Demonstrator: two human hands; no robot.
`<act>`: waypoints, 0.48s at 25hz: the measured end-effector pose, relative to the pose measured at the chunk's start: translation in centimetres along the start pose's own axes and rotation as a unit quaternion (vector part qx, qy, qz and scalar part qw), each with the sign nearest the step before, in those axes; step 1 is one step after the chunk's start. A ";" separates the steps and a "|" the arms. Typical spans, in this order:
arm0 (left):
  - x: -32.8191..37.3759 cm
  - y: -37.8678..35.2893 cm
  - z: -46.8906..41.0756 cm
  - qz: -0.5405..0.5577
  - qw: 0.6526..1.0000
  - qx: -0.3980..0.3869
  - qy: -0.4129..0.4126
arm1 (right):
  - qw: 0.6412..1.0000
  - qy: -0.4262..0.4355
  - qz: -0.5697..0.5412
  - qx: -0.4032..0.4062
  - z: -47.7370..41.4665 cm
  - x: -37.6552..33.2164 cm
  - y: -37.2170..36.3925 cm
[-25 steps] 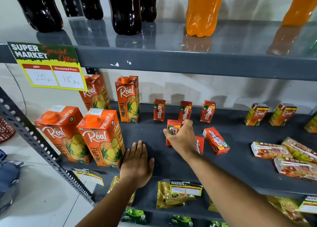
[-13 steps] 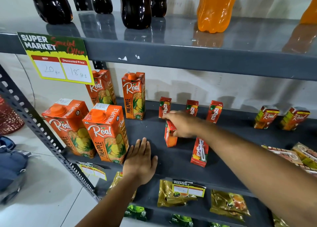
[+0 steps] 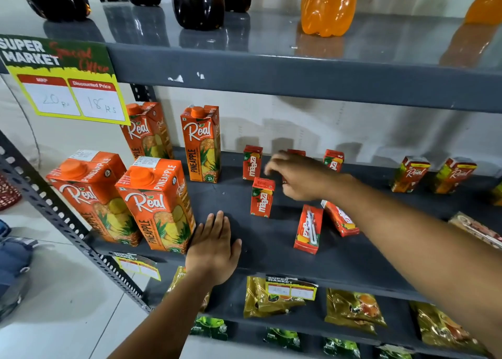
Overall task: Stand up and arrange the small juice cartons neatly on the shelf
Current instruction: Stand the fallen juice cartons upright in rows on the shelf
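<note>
The sign (image 3: 61, 79) on the upper shelf edge reads "SUPER MARKET", "Discounted Price", with "20 Rs" and "18 Rs" handwritten. The tall cartons (image 3: 160, 204) say "Real" and "PINEAPPLE"; the small red cartons (image 3: 262, 201) say "maaza", and two small cartons (image 3: 410, 174) far right say "Real". A tag (image 3: 292, 288) on the lower shelf edge reads "SUPER MARKET"; its prices are too blurred to read.

red Maaza cartons (image 3: 262, 200): four upright | two toppled (image 3: 308, 229) | grey shelf (image 3: 271, 250)
</note>
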State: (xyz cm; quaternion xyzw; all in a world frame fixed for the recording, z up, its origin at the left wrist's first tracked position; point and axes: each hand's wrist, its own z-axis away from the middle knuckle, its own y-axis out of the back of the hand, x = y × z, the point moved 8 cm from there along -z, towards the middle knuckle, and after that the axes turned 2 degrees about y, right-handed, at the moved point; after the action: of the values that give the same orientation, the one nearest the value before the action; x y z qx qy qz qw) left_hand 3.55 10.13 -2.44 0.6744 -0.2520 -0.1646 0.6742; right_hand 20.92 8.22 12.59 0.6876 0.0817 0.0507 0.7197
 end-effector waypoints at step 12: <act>0.1 0.0 0.0 0.009 1.000 0.006 0.000 | 0.973 -0.149 0.002 0.176 6.7 3.4 -4.4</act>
State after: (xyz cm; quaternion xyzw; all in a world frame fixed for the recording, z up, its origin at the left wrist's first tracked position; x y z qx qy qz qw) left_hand 3.66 10.08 -2.40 0.6759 -0.2593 -0.1571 0.6718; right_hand 25.37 2.09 8.31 0.8037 -0.0206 -0.0660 0.5910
